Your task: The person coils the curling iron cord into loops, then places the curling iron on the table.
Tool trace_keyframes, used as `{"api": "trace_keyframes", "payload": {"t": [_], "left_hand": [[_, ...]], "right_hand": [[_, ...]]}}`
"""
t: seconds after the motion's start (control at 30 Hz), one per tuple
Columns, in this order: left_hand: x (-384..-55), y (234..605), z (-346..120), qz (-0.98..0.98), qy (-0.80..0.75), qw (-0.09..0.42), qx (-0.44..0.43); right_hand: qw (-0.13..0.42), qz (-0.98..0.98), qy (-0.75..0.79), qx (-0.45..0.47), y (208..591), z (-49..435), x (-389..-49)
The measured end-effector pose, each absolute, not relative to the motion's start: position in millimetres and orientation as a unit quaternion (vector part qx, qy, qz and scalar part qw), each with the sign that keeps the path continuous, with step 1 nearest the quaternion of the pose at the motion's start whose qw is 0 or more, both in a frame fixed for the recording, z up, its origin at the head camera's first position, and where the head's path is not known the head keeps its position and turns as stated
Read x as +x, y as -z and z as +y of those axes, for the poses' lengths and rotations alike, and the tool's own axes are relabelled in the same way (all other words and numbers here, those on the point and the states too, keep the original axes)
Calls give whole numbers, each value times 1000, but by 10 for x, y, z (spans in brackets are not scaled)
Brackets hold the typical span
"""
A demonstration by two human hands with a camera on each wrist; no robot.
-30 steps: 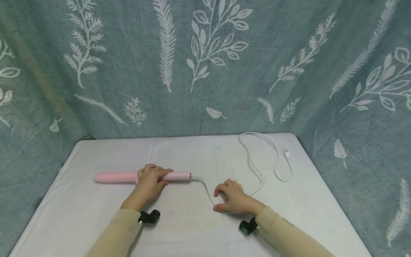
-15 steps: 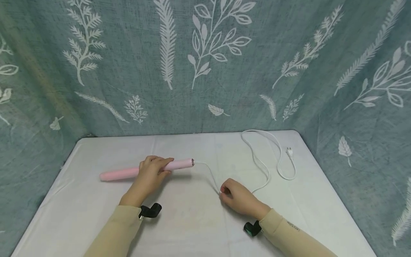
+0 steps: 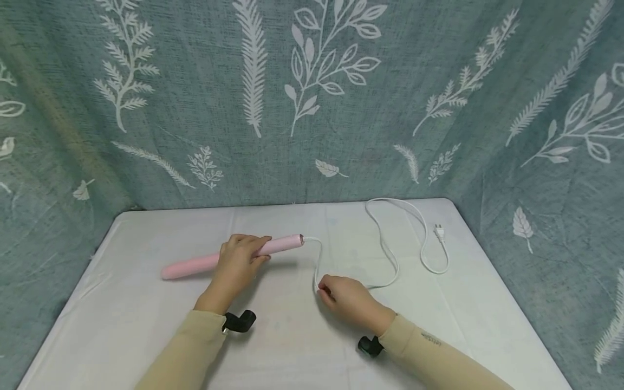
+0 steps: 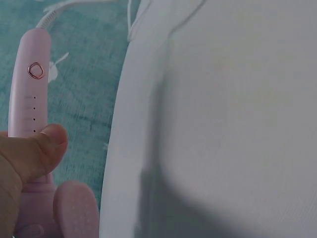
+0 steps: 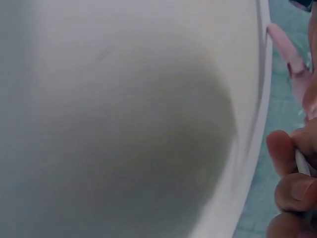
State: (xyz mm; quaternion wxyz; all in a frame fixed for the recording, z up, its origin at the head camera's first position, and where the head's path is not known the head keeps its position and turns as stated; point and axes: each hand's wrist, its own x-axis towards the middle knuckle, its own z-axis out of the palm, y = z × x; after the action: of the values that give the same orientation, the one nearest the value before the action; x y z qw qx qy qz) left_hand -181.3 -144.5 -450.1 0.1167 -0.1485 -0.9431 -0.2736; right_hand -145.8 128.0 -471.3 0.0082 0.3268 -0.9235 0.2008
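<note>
L hand [image 3: 236,265] is curled round a pink curling iron [image 3: 280,245], thumb across it, approx 10 o'clock from R hand [image 3: 353,300]. Iron's tilted: tip toward 8, cord end toward 2 & raised off the white table [image 3: 292,341]. R hand's nearly closed, pinching the cord [image 4: 49,19] btwn thumb & fingers. Plug [image 3: 440,232] lies at R hand's 2 o'clock.

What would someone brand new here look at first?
Probably the long, smooth pink wand, held slanted in the left hand. Next, its thin white cord, pinched by the right hand, looping over the white cloth-covered table to a white two-pin plug at the far right. Behind hangs a teal fabric curtain with white leaf prints.
</note>
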Motion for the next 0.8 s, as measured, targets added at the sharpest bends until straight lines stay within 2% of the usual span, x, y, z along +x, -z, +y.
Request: {"api": "trace_keyframes", "payload": {"t": [0.43, 0.53, 0.8], "left_hand": [[-1707, 4619, -1271, -936, 233, 157, -212], [-1687, 4625, -1267, -938, 227, 144, -221], [-1622, 4635, -1317, -943, 198, 69, -259]], "right_hand": [[29, -902, -177, 392, 4425, 921, -1573], [12, -904, -188, 383, 4325, 910, -1607], [-40, -897, -213, 385, 4144, 1015, -1821]]}}
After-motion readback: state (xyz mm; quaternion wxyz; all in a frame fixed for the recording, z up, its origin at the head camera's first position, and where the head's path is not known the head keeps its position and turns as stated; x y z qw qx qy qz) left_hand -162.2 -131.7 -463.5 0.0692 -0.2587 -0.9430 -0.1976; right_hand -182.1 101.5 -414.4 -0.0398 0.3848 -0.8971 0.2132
